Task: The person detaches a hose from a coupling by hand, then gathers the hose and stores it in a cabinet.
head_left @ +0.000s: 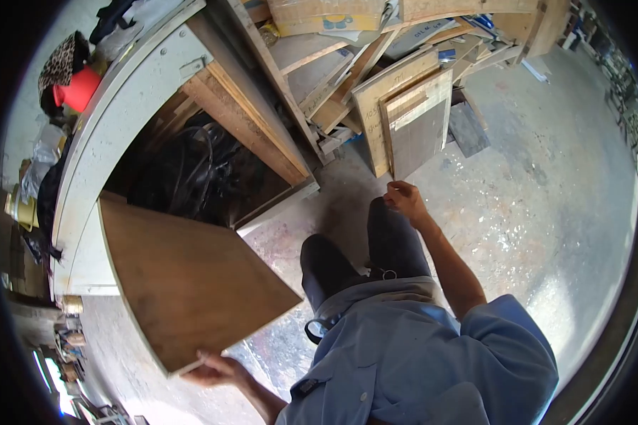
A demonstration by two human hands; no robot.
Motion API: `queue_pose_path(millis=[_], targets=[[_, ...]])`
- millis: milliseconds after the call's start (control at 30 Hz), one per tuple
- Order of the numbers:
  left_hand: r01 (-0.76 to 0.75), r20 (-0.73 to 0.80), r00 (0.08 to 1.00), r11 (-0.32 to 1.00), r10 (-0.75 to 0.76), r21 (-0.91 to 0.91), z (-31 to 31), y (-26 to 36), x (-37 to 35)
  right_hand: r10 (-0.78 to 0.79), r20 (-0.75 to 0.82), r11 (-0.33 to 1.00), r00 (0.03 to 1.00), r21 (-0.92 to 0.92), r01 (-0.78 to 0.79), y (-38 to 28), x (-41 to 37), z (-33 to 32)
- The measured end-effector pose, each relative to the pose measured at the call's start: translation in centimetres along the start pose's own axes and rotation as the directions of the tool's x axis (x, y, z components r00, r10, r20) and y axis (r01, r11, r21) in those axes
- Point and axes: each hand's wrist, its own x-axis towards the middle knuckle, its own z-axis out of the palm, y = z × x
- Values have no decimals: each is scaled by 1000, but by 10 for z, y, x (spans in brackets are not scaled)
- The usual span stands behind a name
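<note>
My left hand (213,370) is closed on the near lower edge of a brown wooden panel (198,290). The panel tilts in front of a white cabinet (117,134), and its far end overlaps the cabinet's curved edge. Beyond it, dark plastic-like material (198,166) lies inside the open compartment. Over my right thigh, my right hand (402,198) has its fingers curled with thumb and forefinger together; whatever they may hold is hidden. Just past that hand, a grey-faced board (420,138) leans against a yellowish plywood board (373,124).
Wooden offcuts (333,110) and more boards are piled on a rack at the back. A dark grey block (468,129) sits on the paint-spotted concrete floor (532,198). On the cabinet top are a red container (79,90) and bags. Clutter lines the far right wall.
</note>
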Motion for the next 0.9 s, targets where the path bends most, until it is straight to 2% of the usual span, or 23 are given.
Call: queue_pose_path(millis=[33,67,100,133,167,200,233,267,300,333,400,433,500,533,567,667,700,733,767,800,833,867,900], targets=[[-64,32,997,997,65,-50,13,-3,-3,-29,55,997,998,72,25,-5,-5,9],[-45,76,996,993,54,-108,29,4,-5,-62,120,988,991,145,44,-15,-12,20],[-51,119,991,996,58,-67,40,3,-10,-111,151,886,982,462,29,-34,-26,32],[-176,167,971,984,170,25,60,11,-8,-160,185,840,970,541,36,-38,-27,44],[-190,198,963,981,182,25,73,21,-4,-200,235,942,951,314,120,-83,-40,50],[-204,230,954,979,193,23,87,31,-1,-313,298,926,902,308,220,-119,-51,62],[-253,346,909,967,231,20,95,29,10,-449,344,891,824,237,387,-150,-56,73],[-130,342,920,972,192,-196,110,24,13,-519,424,852,742,178,493,-193,-68,80],[-60,359,922,969,146,-240,117,23,14,-621,449,771,642,207,602,-218,-72,94],[5,374,920,953,114,-302,122,22,18,-615,471,776,632,218,592,-229,-74,107],[-107,341,931,990,132,-91,114,-22,8,-612,449,781,651,217,585,-240,-67,127],[33,352,935,998,-48,47,102,-44,-1,-624,367,782,690,287,554,-243,-56,135],[291,302,892,939,-336,187,73,-122,-34,-696,244,715,675,319,622,-238,-35,144],[259,245,904,904,-351,340,54,-176,-62,-722,191,687,665,320,653,-232,-27,145],[249,251,847,768,-468,590,32,-217,-91,-705,195,707,682,276,651,-219,-19,148],[393,303,550,561,-779,729,-24,-328,-192,-752,80,658,655,29,752,-210,-7,145],[495,209,414,412,-886,765,-40,-380,-234,-756,77,652,650,6,758,-211,-2,144],[326,259,344,374,-902,868,-43,-376,-242,-739,85,669,668,-25,743,-218,-4,142],[393,287,447,474,-847,788,-48,-397,-275,-752,57,658,657,-2,753,-218,-2,145],[186,252,253,302,-934,935,-42,-403,-277,-759,59,649,648,-15,761,-220,-2,144],[263,223,208,274,-952,925,-32,-403,-289,-784,61,618,617,-13,786,-219,2,145],[207,249,250,303,-936,930,-28,-408,-301,-756,98,650,647,-4,760,-218,2,145],[185,267,212,306,-940,934,-22,-413,-308,-762,116,639,637,-32,769,-218,1,144]])
